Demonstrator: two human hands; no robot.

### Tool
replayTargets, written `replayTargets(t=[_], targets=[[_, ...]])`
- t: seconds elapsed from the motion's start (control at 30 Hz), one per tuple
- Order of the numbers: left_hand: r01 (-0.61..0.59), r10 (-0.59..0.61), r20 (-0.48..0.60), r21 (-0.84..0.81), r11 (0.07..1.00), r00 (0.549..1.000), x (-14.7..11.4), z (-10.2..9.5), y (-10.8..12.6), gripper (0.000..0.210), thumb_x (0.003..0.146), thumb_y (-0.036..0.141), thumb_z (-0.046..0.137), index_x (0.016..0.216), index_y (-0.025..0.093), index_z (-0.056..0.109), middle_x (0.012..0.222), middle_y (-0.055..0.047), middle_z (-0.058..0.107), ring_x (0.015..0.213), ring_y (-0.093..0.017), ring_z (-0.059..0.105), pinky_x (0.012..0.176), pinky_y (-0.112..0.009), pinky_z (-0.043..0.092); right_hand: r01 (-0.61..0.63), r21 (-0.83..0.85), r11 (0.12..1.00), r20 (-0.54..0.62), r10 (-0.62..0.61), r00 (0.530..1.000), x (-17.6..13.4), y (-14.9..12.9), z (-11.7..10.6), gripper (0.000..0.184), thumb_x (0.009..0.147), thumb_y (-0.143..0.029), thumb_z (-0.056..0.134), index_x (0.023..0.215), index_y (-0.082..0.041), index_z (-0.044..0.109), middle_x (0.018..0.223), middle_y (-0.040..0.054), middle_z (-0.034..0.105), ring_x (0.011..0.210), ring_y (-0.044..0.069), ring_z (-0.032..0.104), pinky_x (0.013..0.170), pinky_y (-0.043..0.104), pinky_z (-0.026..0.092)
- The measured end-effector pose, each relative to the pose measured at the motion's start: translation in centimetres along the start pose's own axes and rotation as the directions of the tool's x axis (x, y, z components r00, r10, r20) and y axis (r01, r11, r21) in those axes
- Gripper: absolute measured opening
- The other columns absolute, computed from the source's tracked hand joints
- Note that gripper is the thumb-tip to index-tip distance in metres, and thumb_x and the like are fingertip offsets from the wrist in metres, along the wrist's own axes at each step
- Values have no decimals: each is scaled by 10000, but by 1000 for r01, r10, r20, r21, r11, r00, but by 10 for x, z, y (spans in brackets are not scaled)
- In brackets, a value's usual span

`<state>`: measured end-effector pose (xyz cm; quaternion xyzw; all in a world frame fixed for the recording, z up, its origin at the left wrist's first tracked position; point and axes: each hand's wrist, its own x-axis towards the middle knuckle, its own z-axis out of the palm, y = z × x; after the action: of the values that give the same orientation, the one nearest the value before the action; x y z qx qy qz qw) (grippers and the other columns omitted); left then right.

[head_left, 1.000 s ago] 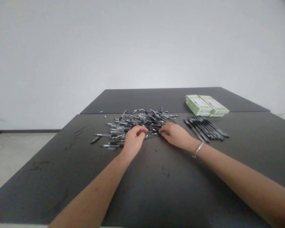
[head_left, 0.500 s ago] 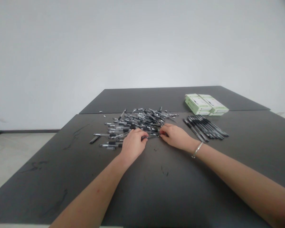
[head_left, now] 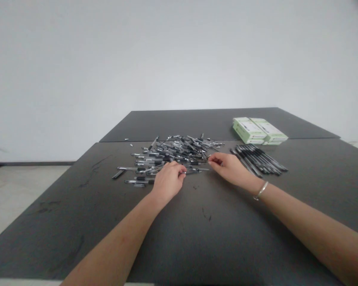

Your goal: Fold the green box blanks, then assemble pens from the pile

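Black and clear pens lie in a loose pile point(head_left: 185, 149) in front of me. At the near edge of that pile, my left hand point(head_left: 169, 178) is closed around a pen, mostly hidden by my fingers; a silvery end shows at the thumb. A clear pen part point(head_left: 197, 170) lies just right of these fingers. My right hand point(head_left: 225, 166), with a bracelet on its wrist, pinches at the pile's right edge. A thin dark line meets its fingertips, but what they grip is too small to make out.
A row of pens point(head_left: 258, 159) lies side by side to the right of my right hand. Behind it stand stacked green-and-white boxes point(head_left: 258, 131). Separate pens point(head_left: 139, 181) and small clear pieces lie left of the pile on the dark table point(head_left: 179, 234).
My right hand has moved right and slightly away from me, off the left hand. A clear pen part now shows between the hands. The left hand has stayed in place.
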<state>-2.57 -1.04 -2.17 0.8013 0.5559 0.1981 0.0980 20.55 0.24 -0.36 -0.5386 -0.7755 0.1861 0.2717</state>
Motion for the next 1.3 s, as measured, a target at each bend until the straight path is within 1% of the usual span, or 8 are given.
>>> replayTargets(t=[0.2, 0.43, 0.57, 0.7, 0.83, 0.93, 1.07, 1.3], targets=[[-5, 4, 27, 22, 1000, 1000, -1, -2, 2, 140, 823, 189, 594, 914, 252, 680, 966, -7, 663, 948, -201, 585, 805, -309, 457, -153, 436, 887, -78, 206, 975, -6, 5, -4, 191, 822, -353, 586, 829, -166, 623, 646, -2, 599, 548, 120, 521, 519, 236, 407], [-33, 30, 56, 54, 998, 998, -2, -1, 3, 149, 850, 206, 563, 924, 253, 683, 975, -13, 655, 961, -214, 581, 808, -328, 458, -68, 880, 469, -111, 344, 933, -10, 7, -11, 238, 761, -367, 694, 821, -167, 580, 848, 38, 652, 629, 108, 578, 485, 198, 437], [-16, 14, 52, 35, 999, 999, -1, 0, 3, 117, 826, 180, 587, 891, 236, 667, 930, -12, 649, 924, -200, 584, 799, -316, 456, -48, 932, 359, -94, 369, 925, -11, 4, -15, 238, 798, -374, 654, 815, -184, 512, 840, 54, 690, 547, 107, 582, 466, 213, 431], [-25, 24, 38, 38, 999, 999, -1, 1, 2, 128, 837, 189, 577, 909, 242, 668, 952, -12, 652, 941, -200, 583, 800, -314, 457, -99, 901, 422, -75, 377, 923, -13, 5, -15, 275, 837, -434, 583, 783, -207, 438, 663, -2, 646, 369, 70, 433, 378, 204, 319], [-30, 28, 29, 60, 998, 999, -2, 3, 2, 168, 862, 201, 547, 945, 254, 682, 988, -12, 657, 975, -209, 583, 791, -316, 464, -209, 594, 777, -17, 271, 962, -11, 9, -8, 262, 889, -455, 487, 826, -201, 484, 518, -55, 520, 379, 84, 380, 402, 209, 286], [-38, 35, 33, 71, 997, 999, -2, 2, 2, 188, 868, 201, 537, 964, 254, 690, 992, -13, 657, 973, -211, 586, 792, -321, 469, -126, 185, 975, 29, 122, 992, -8, 9, 0, 203, 881, -369, 511, 871, -178, 579, 542, -28, 541, 483, 120, 466, 485, 228, 314], [-42, 40, 30, 76, 996, 999, -2, 1, 4, 199, 869, 202, 535, 981, 246, 693, 1004, -20, 655, 974, -209, 585, 811, -324, 471, -5, -137, 991, 89, 18, 996, -6, 5, 11, 163, 855, -298, 550, 914, -187, 655, 671, 19, 636, 600, 153, 554, 560, 241, 327], [-39, 36, 35, 88, 995, 999, -2, 2, 4, 199, 872, 213, 533, 993, 240, 689, 1004, -28, 652, 979, -205, 582, 823, -316, 467, 2, -314, 949, 135, 43, 990, -7, 2, 19, 166, 884, -309, 511, 934, -219, 641, 749, 37, 691, 682, 183, 617, 588, 246, 323]])
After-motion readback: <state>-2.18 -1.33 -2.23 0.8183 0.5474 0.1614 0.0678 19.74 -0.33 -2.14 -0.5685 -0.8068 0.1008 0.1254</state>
